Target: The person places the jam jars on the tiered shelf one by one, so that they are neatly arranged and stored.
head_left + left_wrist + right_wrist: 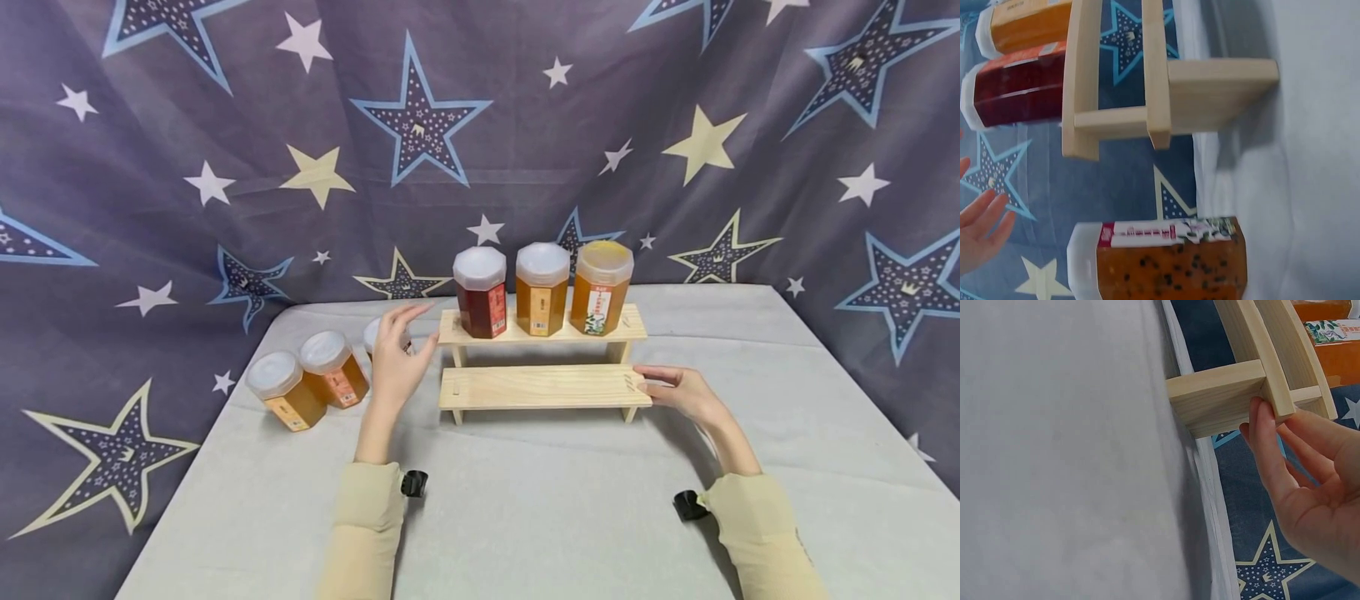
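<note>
My left hand (400,358) is raised off the left end of the two-tier wooden rack (545,387), its fingers spread and holding nothing. Behind it, partly hidden in the head view, stands a jar with dark specks (1172,272) and a white lid. At the right end of the rack's lower shelf, my right hand (686,393) pinches the board between thumb and fingers. A dark red jar (480,293), an amber jar with an orange label (542,290) and an amber jar with a white label (602,289) stand in a row on the upper shelf.
Two more lidded amber jars, a left one (285,392) and a right one (334,369), stand at the left of the cloth-covered table (525,508). A star-patterned curtain (517,117) hangs along the table's back and sides.
</note>
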`<move>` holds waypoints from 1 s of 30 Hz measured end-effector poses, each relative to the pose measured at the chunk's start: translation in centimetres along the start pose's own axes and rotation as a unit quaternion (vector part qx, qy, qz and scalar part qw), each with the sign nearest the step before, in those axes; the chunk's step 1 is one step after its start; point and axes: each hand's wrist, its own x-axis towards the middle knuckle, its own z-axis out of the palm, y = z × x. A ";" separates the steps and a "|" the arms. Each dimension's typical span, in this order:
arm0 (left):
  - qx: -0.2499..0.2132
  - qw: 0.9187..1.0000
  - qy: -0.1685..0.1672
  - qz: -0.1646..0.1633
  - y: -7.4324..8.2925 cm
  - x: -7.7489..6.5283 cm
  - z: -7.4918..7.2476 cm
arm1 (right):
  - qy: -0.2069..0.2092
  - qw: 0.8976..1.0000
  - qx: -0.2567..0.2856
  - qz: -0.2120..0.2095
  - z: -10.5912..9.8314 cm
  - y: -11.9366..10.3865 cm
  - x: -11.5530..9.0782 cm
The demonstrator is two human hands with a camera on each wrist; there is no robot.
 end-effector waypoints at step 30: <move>0.101 0.994 0.033 -0.017 -2.8 -2.1 -6.0 | -0.003 1.000 0.006 -0.007 0.0 -0.1 -0.1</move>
